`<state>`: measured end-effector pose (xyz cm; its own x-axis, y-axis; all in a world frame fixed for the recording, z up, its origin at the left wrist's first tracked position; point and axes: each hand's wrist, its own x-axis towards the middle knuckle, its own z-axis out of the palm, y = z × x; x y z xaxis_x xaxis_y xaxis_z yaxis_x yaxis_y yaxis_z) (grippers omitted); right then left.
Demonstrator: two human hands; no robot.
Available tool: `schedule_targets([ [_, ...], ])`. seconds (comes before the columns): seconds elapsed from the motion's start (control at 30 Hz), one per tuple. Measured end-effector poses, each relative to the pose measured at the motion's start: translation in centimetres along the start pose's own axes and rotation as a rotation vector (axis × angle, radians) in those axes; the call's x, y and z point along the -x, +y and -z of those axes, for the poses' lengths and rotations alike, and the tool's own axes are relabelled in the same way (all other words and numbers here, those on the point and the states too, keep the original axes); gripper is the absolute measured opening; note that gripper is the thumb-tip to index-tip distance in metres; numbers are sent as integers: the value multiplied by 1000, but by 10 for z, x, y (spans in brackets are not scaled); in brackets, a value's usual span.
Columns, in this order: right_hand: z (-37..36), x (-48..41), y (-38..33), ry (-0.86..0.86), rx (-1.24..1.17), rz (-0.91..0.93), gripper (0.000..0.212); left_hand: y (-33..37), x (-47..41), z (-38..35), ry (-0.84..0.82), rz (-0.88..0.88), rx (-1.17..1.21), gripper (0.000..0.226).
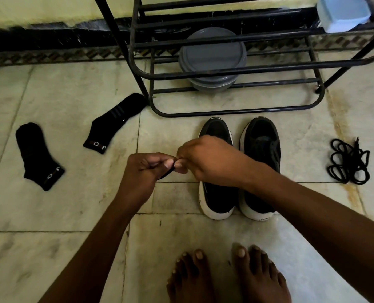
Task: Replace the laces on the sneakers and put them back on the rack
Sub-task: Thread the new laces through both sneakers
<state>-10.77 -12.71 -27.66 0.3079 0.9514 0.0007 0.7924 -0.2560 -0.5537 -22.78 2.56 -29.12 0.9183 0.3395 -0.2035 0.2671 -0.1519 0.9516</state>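
Two black sneakers with white soles stand side by side on the tiled floor, the left sneaker [216, 197] partly under my right hand and the right sneaker [261, 149] beside it. My left hand [141, 169] and my right hand [205, 158] meet just left of the left sneaker and pinch a black lace [167, 173] between thumbs and fingertips. Only a short piece of that lace shows below the fingers. A coiled bundle of black laces [349, 162] lies on the floor to the right of the sneakers. The black metal shoe rack [236, 110] stands just behind the sneakers.
Two black socks lie on the floor at the left, one sock [37, 154] farther left and the other sock [116, 122] near the rack's corner. A grey round lidded container [212, 60] sits inside the rack. A light blue box [343, 14] is at top right. My bare feet [227, 276] are at the bottom.
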Motion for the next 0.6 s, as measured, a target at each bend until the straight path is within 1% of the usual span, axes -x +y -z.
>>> schedule_targets([
  [0.1,7,0,9,59,46,-48,14,-4,3,-1,-30,-16,-43,20],
  [0.23,8,2,16,112,66,-83,21,-13,4,-10,-52,-14,-193,17],
  [0.3,7,3,16,140,60,-91,24,-15,4,-15,-4,-26,-222,18],
  [0.37,5,2,17,165,38,-110,26,-14,5,-20,117,-4,-199,19],
  [0.4,4,1,16,178,18,-120,28,-14,5,-23,196,46,-122,20],
  [0.43,3,1,16,190,-8,-133,31,-14,6,-24,275,134,-5,22],
  [0.5,-1,1,12,189,-75,-154,34,-16,3,-19,391,359,263,27],
  [0.53,-5,2,9,167,-105,-158,34,-20,-1,-15,403,448,400,28],
  [0.57,-9,3,4,134,-123,-155,32,-25,-5,-9,380,497,545,24],
  [0.6,-15,5,-1,96,-126,-149,30,-28,-9,-4,331,505,684,15],
])
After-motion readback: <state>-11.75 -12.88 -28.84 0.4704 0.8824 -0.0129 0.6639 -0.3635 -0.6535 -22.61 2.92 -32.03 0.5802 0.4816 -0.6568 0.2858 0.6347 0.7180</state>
